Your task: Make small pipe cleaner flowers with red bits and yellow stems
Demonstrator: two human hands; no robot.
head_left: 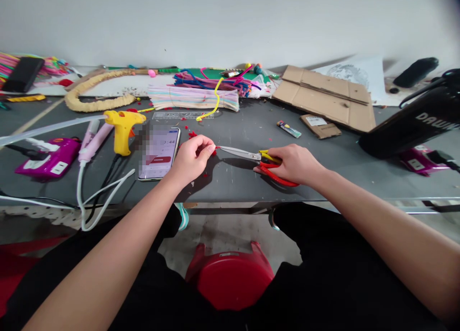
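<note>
My right hand (pixel 293 163) is closed round the red and yellow handles of a pair of scissors (pixel 240 153), whose blades point left. At the blade tips, my left hand (pixel 194 158) pinches a small red fuzzy piece (pixel 216 149), perhaps pipe cleaner; most of it is hidden by the fingers. The tips touch or nearly touch this piece. More red scraps (pixel 192 135) lie behind my left hand on the grey table (pixel 237 187). A phone (pixel 158 154) with a lit screen lies just left of that hand.
On the left are a yellow glue gun (pixel 122 130), a purple power strip (pixel 50 157) and cables. Bundled pipe cleaners (pixel 194 98) lie at the back. Flattened cardboard (pixel 323 98) and a black bottle (pixel 413 115) are on the right. A red stool (pixel 230 278) stands below.
</note>
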